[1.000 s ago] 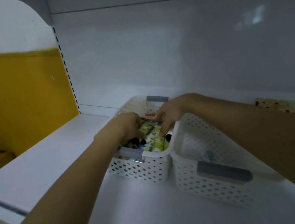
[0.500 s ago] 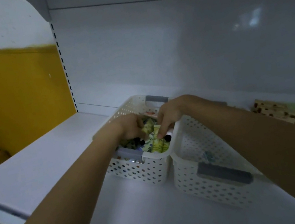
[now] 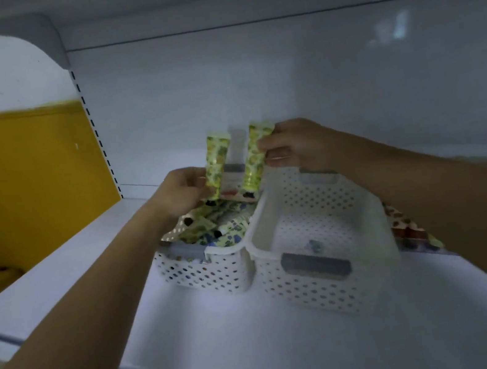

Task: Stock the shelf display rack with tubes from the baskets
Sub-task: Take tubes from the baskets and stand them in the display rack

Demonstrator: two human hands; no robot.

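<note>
The left hand has its fingers curled round the lower part of one yellow-green tube; the right hand pinches a second tube near its upper end; both tubes stand almost upright, crimped end up, just apart from each other, above the far end of the left basket. More tubes lie loose in that basket; the right basket beside it, touching it, looks nearly empty; both sit on the white shelf.

The step in hand appears to be carrying this pair to its display spot; which spot that is cannot be told from here. To do it well, raise both tubes clear of the basket rim before moving sideways; keep them apart so that they do not knock together; the right hand's high pinch lets its tube swing, so a lower hold would probably steady it; set each down on its cap, printed face outward, and release only once it stands alone.
</note>
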